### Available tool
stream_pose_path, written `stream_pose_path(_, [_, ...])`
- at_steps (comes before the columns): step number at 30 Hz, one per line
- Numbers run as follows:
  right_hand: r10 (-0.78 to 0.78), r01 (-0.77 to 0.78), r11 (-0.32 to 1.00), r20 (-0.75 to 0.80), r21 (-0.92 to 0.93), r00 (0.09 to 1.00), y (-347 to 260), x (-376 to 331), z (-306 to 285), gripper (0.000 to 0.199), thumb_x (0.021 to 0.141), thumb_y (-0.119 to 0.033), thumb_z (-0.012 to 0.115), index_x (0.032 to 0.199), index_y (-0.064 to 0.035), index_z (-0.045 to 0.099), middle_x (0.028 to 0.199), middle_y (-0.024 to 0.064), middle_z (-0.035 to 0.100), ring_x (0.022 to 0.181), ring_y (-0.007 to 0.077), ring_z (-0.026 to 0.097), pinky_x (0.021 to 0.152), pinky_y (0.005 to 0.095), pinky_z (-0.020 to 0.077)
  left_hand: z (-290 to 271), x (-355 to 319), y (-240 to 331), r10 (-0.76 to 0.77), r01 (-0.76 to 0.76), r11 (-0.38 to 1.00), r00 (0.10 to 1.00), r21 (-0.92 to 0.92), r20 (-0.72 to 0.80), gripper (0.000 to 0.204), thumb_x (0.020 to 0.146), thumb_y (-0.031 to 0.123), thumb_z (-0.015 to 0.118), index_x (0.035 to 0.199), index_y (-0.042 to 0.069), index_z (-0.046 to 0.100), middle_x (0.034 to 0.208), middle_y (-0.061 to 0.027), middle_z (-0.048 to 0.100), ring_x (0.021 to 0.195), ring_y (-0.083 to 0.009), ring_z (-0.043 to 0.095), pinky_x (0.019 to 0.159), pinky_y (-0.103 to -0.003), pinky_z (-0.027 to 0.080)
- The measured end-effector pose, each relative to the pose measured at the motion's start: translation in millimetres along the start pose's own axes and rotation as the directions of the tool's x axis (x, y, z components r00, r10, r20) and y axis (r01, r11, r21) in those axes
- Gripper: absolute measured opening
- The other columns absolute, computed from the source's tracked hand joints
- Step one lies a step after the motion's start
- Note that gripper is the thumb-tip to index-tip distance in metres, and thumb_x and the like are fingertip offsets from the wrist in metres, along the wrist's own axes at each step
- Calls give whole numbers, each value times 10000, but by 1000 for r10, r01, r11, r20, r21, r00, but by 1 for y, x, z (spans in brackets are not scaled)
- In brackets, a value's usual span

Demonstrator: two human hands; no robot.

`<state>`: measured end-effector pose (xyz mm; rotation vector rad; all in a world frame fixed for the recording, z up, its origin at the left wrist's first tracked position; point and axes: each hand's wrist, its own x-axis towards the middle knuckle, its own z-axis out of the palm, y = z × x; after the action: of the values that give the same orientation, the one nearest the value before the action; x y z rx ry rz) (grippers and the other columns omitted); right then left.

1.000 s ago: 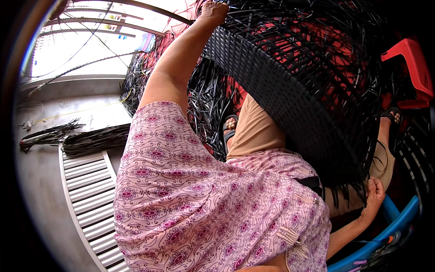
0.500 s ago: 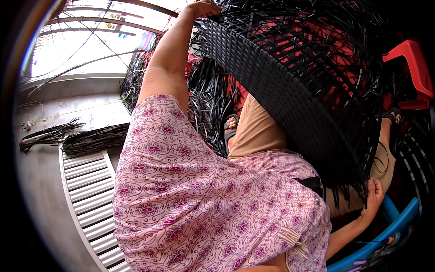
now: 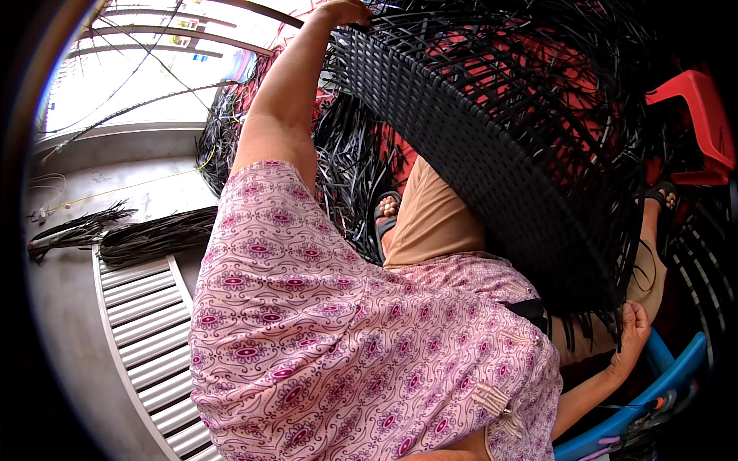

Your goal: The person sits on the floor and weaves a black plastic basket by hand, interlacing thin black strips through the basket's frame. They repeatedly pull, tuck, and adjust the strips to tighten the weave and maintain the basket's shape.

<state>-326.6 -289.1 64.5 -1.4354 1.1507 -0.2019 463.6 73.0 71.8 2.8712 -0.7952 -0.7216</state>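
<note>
Across my lap and legs leans a black woven plastic-wicker panel (image 3: 461, 142), tightly plaited along its near band, with loose strips fanning out beyond. At the panel's far upper end, my left hand (image 3: 347, 12) is closed over the edge, its fingertips partly hidden. My right hand (image 3: 634, 329) is at the lower right corner, fingers pinched on a black strip at the panel's edge. Several short strip ends (image 3: 580, 329) hang down beside it.
Heaps of loose black strips (image 3: 346, 161) lie over a red surface. A red plastic stool (image 3: 703, 115) stands at right, a blue plastic chair or stool (image 3: 638, 415) below it. At left, bundled strips (image 3: 157, 237) rest on a slatted metal rack (image 3: 150, 330).
The view has shifted very slightly. Both hands keep their places on the woven panel, with no clear movement of the strips.
</note>
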Motion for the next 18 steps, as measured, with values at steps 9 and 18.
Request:
stream_pose_path(9, [12, -13, 999, -2, -35, 1000, -6, -1, 1, 167, 933, -177, 679, 946, -13, 654, 747, -72, 564, 624, 3, 441, 545, 154, 322, 25, -14, 45, -19, 106, 976, 914, 193, -406, 392, 745, 202, 662, 1112, 65, 673, 986, -138, 695, 905, -264, 649, 791, -378, 522])
stream_pose_path(18, [-33, 33, 999, -42, -12, 999, -3, -3, 4, 151, 924, -170, 690, 952, -24, 661, 710, -75, 529, 606, 5, 409, 528, 165, 302, 35, -7, 62, -60, 166, 923, 953, 347, -296, 323, 773, 237, 700, 1073, 122, 729, 1119, -90, 689, 1027, -227, 639, 898, -367, 492])
